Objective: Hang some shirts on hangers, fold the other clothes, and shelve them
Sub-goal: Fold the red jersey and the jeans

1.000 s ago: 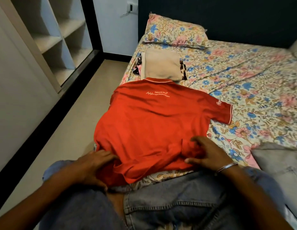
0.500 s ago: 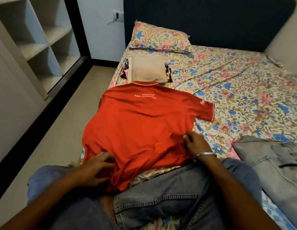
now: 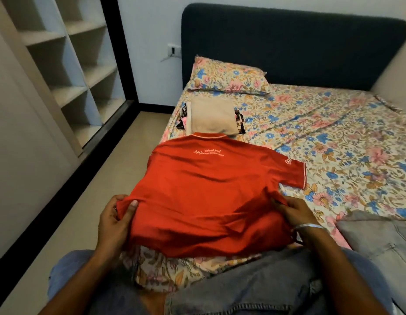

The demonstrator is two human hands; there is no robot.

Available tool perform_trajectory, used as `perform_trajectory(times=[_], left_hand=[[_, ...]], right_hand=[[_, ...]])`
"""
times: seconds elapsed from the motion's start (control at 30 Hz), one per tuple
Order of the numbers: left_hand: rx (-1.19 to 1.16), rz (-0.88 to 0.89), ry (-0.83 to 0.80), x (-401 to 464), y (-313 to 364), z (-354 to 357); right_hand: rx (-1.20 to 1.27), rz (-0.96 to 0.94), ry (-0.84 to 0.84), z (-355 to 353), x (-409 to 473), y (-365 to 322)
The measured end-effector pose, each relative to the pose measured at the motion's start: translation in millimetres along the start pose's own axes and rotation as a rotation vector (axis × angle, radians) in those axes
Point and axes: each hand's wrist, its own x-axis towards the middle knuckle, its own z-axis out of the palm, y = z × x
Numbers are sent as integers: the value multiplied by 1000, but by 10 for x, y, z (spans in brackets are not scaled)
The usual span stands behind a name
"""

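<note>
1. Floral-printed bed sheet (image 3: 333,137) covers a bed with a dark padded headboard (image 3: 288,48); pale open wardrobe shelves (image 3: 68,64) stand at ten o'clock across a strip of floor.
2. On the sheet, in the middle of the view, lies the red short-sleeved polo shirt with white piping and white lettering (image 3: 204,185), back up, collar toward twelve o'clock. Its near hem is lifted off the bed.
3. The left hand (image 3: 116,220) pinches the shirt's left hem corner, thumb on top and fingers curled beneath. The right hand (image 3: 297,214), a metal bangle at its wrist, grips the right side of the hem, fingers tucked under the cloth.
4. To fold well, I judge both corners should rise level and travel toward the collar together, keeping the cloth taut so no crease sets. The sleeve at two o'clock looks still spread and likely wants tucking in.
5. Beyond the collar, at twelve o'clock, sits a folded beige garment on a small stack (image 3: 212,118), just touching it; the fold should not push that stack.
6. Hidden or unclear: the shirt's left sleeve cannot be seen, the items under the beige piece show only patterned edges, and the grey denim garment (image 3: 379,237) at four o'clock is cut off by the frame. No hangers are in view.
</note>
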Motion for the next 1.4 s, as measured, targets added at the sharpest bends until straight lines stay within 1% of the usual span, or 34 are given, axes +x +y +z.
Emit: perform_trajectory(times=[0.07, 0.17, 0.23, 0.3, 0.37, 0.4, 0.43, 0.47, 0.5, 0.53, 0.6, 0.63, 0.7, 0.77, 0.8, 0.87, 0.93, 1.0, 1.07, 1.17, 1.23, 1.37, 1.4], left_hand=[[52, 93, 24, 153, 130, -47], [87, 139, 65, 681, 276, -47], [80, 185, 90, 1131, 428, 69], [71, 195, 89, 1634, 528, 285], [67, 144, 29, 2112, 484, 528], [99, 79, -27, 2281, 409, 636], [189, 12, -76, 2413, 287, 759], [347, -36, -117, 2450, 161, 854], [495, -73, -145, 2412, 3, 951], [593, -86, -146, 2261, -127, 994], [668, -63, -161, 1777, -388, 999], [680, -90, -177, 1465, -518, 956], [651, -188, -173, 917, -743, 831], [648, -224, -119, 690, -859, 723], [601, -240, -73, 686, -888, 681], [524, -253, 23, 738, -911, 646], [496, -274, 67, 736, -892, 608], [425, -306, 51, 692, -834, 524], [399, -288, 35, 685, -758, 417], [321, -285, -40, 712, -675, 290], [280, -330, -81, 725, -627, 216], [253, -276, -107, 579, -493, 74], [245, -277, -133, 530, -457, 58]], right_hand=[[107, -7, 13, -104, -26, -106], [207, -13, 24, -243, 144, -343], [233, -20, 89, -313, 454, -514], [226, -21, 168, -305, 871, -721], [207, -37, 229, -216, 1249, -843], [200, -19, 227, -156, 1427, -835], [176, 13, 219, -85, 1605, -776], [111, 47, 211, -17, 1690, -733], [10, 73, 245, 57, 1772, -635], [-90, 95, 290, 119, 1739, -563], [-160, 76, 353, 252, 1458, -395], [-178, 62, 354, 318, 1235, -242], [-183, 93, 293, 464, 729, 50], [-146, 151, 249, 546, 392, 293], [-124, 160, 236, 561, 329, 322], [-53, 172, 270, 505, 375, 353], [-18, 188, 282, 398, 427, 382], [-62, 232, 216, 326, 429, 447], [-136, 257, 129, 279, 419, 450], [-152, 282, 22, 144, 377, 309], [-209, 304, 36, 1, 443, 253], [-377, 302, 79, -263, 507, 275], [-383, 308, 52, -268, 475, 271]])
